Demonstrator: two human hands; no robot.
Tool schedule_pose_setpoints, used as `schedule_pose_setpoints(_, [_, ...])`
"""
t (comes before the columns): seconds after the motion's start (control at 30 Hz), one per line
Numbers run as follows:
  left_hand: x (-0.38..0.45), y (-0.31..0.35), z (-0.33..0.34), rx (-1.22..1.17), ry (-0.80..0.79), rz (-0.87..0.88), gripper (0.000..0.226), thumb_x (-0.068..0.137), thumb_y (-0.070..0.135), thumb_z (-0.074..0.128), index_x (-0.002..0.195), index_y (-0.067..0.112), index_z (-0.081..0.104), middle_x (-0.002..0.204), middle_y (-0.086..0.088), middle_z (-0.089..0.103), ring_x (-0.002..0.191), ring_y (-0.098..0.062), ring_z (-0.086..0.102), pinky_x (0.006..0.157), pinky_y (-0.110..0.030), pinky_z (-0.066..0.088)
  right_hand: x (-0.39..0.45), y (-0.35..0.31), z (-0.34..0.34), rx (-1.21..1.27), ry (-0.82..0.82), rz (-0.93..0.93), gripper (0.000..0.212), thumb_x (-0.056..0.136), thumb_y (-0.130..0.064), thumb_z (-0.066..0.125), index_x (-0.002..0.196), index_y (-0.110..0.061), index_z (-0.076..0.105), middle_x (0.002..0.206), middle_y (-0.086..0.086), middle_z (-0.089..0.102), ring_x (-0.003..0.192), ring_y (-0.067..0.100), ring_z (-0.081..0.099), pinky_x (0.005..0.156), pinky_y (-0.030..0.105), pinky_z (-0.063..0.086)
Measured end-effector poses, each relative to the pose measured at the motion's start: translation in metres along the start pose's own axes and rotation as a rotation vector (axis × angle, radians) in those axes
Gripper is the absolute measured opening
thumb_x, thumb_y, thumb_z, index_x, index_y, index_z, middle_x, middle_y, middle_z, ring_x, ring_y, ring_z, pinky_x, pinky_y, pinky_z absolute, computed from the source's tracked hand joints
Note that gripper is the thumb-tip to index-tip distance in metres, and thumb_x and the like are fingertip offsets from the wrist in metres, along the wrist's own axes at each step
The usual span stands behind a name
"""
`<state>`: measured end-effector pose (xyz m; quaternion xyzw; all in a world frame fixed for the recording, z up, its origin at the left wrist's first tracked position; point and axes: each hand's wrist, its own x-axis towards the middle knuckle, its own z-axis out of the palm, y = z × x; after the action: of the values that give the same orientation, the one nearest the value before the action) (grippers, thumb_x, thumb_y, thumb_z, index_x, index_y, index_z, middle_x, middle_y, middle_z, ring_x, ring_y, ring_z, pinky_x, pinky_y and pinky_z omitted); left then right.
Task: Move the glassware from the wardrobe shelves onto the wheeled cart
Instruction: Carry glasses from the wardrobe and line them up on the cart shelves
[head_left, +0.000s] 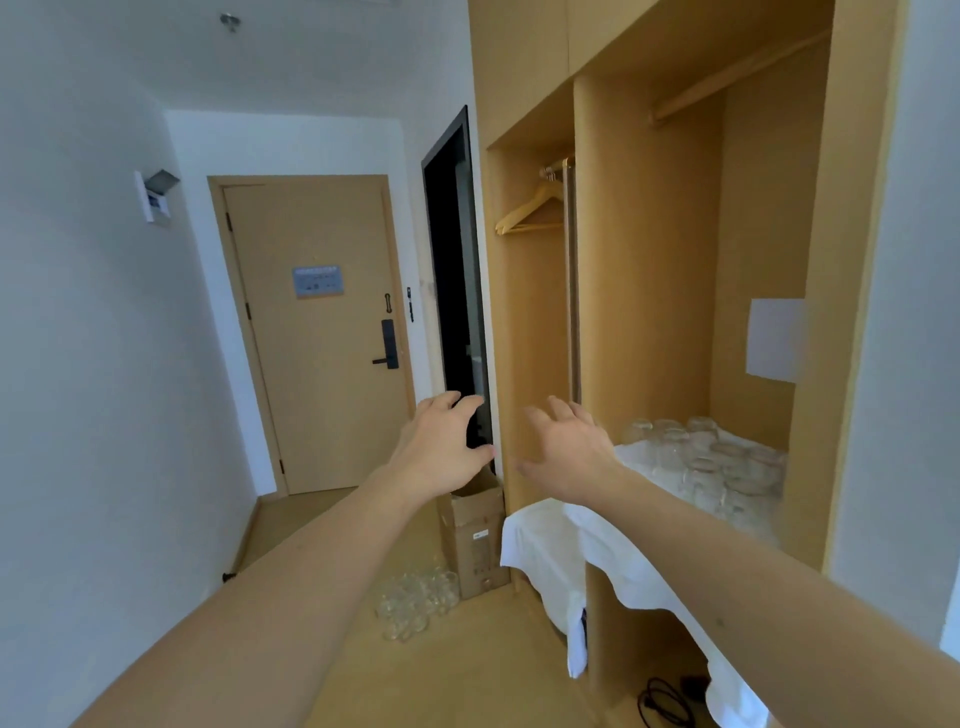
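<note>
Several clear glasses (722, 462) stand upside down on a white cloth (644, 566) covering the shelf in the right bay of the wooden wardrobe (649, 291). Another cluster of glasses (415, 603) sits on the floor beside a cardboard box (475, 535). My left hand (441, 449) is stretched forward in mid-air, fingers apart, holding nothing. My right hand (566, 452) is also held out with spread fingers and nothing in it, just left of the shelf glasses and not touching them. No wheeled cart is in view.
A closed wooden door (317, 332) ends the corridor ahead. A dark doorway (454, 270) opens beside the wardrobe. Wooden hangers (530, 210) hang in the left bay. Black cables (670, 701) lie on the floor under the shelf. A white wall runs along the left.
</note>
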<state>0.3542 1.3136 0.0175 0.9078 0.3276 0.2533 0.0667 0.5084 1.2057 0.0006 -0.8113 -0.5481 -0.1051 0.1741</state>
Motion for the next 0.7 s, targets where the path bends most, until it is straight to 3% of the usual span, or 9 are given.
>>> schedule_pose_setpoints(0.2, [0.063, -0.042, -0.011, -0.126, -0.002, 0.074, 0.073, 0.092, 0.042, 0.069, 0.155, 0.023, 0.036, 0.159, -0.005, 0.035, 0.148, -0.026, 0.028, 0.118, -0.051, 0.032, 0.045, -0.017, 0.008, -0.041, -0.002, 0.137, 0.073, 0.093, -0.055, 0.058, 0.154, -0.024, 0.032, 0.165, 0.012, 0.022, 0.149, 0.040, 0.022, 0.119, 0.053, 0.027])
schedule_pose_setpoints(0.33, [0.094, -0.057, -0.009, -0.147, -0.033, 0.139, 0.073, 0.092, 0.045, 0.068, 0.155, 0.025, 0.036, 0.159, -0.002, 0.035, 0.148, -0.025, 0.029, 0.117, -0.051, 0.034, 0.066, -0.022, 0.010, -0.064, 0.030, 0.205, 0.073, 0.094, -0.055, 0.058, 0.154, -0.025, 0.031, 0.162, 0.012, 0.029, 0.147, 0.039, 0.026, 0.118, 0.053, 0.031])
schedule_pose_setpoints(0.6, [0.141, -0.076, 0.024, -0.175, -0.078, 0.256, 0.071, 0.091, 0.048, 0.069, 0.153, 0.029, 0.038, 0.159, 0.001, 0.035, 0.146, -0.023, 0.032, 0.116, -0.043, 0.036, 0.090, -0.023, 0.035, -0.083, 0.027, 0.324, 0.071, 0.095, -0.054, 0.058, 0.153, -0.022, 0.034, 0.152, 0.012, 0.039, 0.142, 0.038, 0.031, 0.115, 0.049, 0.033])
schedule_pose_setpoints(0.7, [0.160, -0.073, 0.047, -0.220, -0.131, 0.282, 0.071, 0.091, 0.048, 0.069, 0.152, 0.030, 0.038, 0.159, 0.002, 0.035, 0.145, -0.023, 0.035, 0.114, -0.047, 0.039, 0.096, -0.006, 0.047, -0.090, 0.004, 0.380, 0.069, 0.095, -0.053, 0.058, 0.152, -0.022, 0.035, 0.153, 0.012, 0.037, 0.142, 0.038, 0.030, 0.114, 0.047, 0.033])
